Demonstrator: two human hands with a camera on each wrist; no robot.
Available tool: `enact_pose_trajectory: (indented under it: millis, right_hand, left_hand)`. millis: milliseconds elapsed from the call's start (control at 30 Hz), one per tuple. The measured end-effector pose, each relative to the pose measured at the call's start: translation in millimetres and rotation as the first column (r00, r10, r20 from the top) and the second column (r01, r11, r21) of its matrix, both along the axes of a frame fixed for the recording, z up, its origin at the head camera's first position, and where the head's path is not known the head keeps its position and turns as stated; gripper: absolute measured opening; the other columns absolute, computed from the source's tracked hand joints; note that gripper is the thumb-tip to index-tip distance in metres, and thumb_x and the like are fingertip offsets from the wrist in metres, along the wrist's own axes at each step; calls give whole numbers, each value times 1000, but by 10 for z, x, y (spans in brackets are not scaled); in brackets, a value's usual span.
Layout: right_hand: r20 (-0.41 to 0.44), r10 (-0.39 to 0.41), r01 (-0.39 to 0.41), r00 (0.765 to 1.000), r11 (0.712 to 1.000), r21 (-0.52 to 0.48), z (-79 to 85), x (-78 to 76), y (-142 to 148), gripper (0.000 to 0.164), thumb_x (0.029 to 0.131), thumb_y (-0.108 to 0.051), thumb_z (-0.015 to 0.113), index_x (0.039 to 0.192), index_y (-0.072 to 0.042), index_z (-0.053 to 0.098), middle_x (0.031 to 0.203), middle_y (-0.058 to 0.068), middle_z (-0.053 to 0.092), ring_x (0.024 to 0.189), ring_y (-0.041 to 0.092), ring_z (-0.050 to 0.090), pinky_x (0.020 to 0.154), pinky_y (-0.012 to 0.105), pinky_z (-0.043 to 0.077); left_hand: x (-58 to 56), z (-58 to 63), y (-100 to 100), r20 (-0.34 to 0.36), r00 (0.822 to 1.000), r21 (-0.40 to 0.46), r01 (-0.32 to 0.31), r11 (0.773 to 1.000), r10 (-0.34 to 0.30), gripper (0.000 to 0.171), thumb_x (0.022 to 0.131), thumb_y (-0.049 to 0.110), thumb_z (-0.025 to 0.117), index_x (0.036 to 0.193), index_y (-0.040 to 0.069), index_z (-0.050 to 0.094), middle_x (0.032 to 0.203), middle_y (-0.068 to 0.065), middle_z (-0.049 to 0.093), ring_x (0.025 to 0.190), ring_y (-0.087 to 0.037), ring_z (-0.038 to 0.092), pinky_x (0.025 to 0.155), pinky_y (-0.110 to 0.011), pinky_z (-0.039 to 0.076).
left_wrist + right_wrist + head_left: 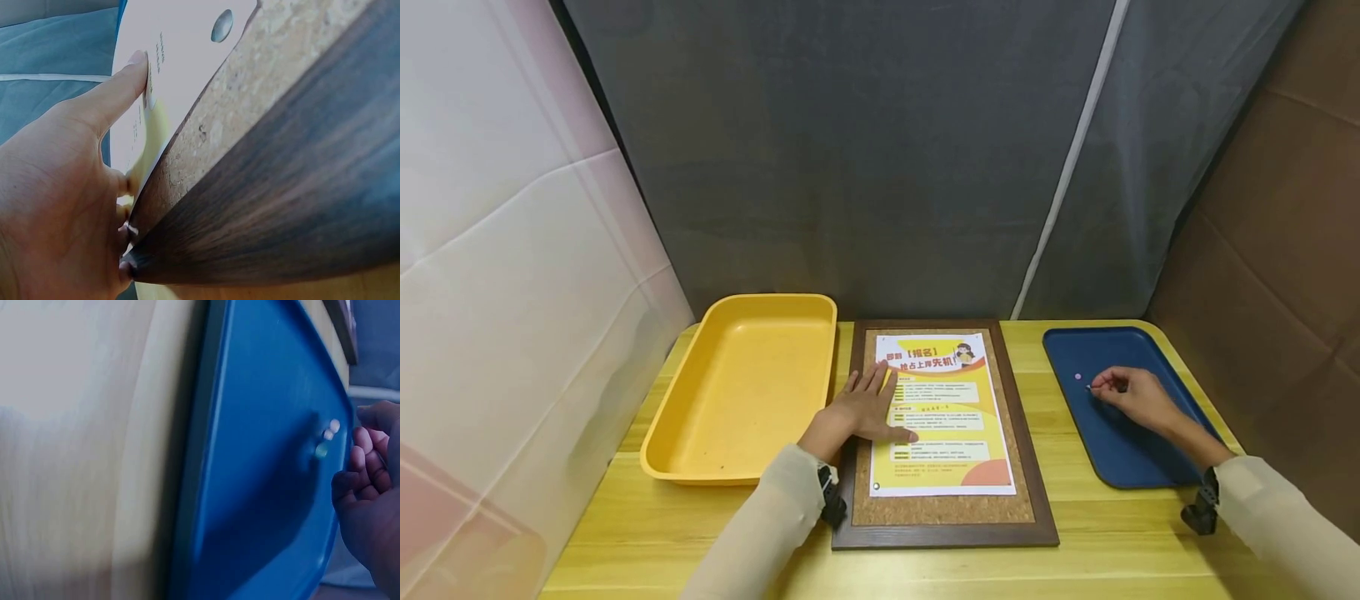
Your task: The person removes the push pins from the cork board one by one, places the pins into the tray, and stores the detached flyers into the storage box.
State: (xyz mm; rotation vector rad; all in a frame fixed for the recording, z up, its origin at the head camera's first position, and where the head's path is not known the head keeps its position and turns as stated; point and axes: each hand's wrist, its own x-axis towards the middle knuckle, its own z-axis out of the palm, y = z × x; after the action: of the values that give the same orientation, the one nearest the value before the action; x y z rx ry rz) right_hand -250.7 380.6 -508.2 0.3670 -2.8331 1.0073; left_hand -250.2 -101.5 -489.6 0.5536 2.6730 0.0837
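Note:
My left hand (pixel 868 406) lies with spread fingers on the left side of a printed poster (pixel 936 467), its thumb pointing across the sheet. The poster lies on a dark-framed cork board (pixel 955 510). A silver thumbtack (pixel 222 25) sits at the poster's lower left corner. On the right, my right hand (pixel 1138 400) is over a blue tray (pixel 1138 462), thumb and fingers curled together beside a few small shiny round tacks (pixel 321 450). A tiny pale piece shows right at its fingertips; I cannot tell whether they pinch it.
A deep yellow tray (pixel 737 392) stands left of the cork board. All of it rests on a wooden table (pixel 985 575). Grey cloth (pixel 850 167) hangs behind, a white sheet (pixel 512 250) on the left and a brown one (pixel 1277 250) on the right.

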Motion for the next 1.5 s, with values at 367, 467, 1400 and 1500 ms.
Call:
enact_pose_trajectory:
  millis: [367, 467, 1400, 1500]
  right_hand:
    - [6, 106, -106, 994, 994, -23, 72, 53, -359, 5, 97, -10, 77, 99, -6, 76, 85, 1, 68, 73, 9, 58, 64, 25, 47]
    - [9, 128, -127, 992, 991, -28, 81, 69, -442, 5, 97, -7, 77, 100, -4, 76, 86, 1, 69, 73, 9, 59, 64, 25, 49]
    - [8, 379, -374, 926, 917, -141, 70, 284, -1314, 12, 91, -2, 82, 102, -2, 77, 85, -6, 68, 76, 5, 59, 66, 24, 53]
    - [7, 410, -404, 912, 901, -158, 63, 310, -1401, 13, 91, -2, 81, 102, 0, 76, 84, -4, 69, 74, 5, 58, 63, 23, 51]
  left_hand:
    - [3, 32, 7, -18, 1000, -36, 12, 999, -13, 121, 90, 83, 56, 172, 11, 4, 179, -13, -5, 165, -30, -4, 132, -53, 2]
    - [4, 47, 11, -14, 1000, -31, 15, 999, -15, 121, 90, 82, 56, 172, 11, 4, 179, -13, -4, 165, -31, -3, 132, -53, 2]
    - [-42, 132, -44, 2, 999, -24, 48, 999, -48, 115, 93, 79, 55, 171, 9, 7, 178, -15, -3, 165, -32, 0, 132, -53, 5]
    - [-60, 136, -50, 11, 999, -30, 53, 998, -53, 116, 93, 79, 55, 172, 10, 5, 178, -15, -4, 165, -33, 0, 132, -53, 4]
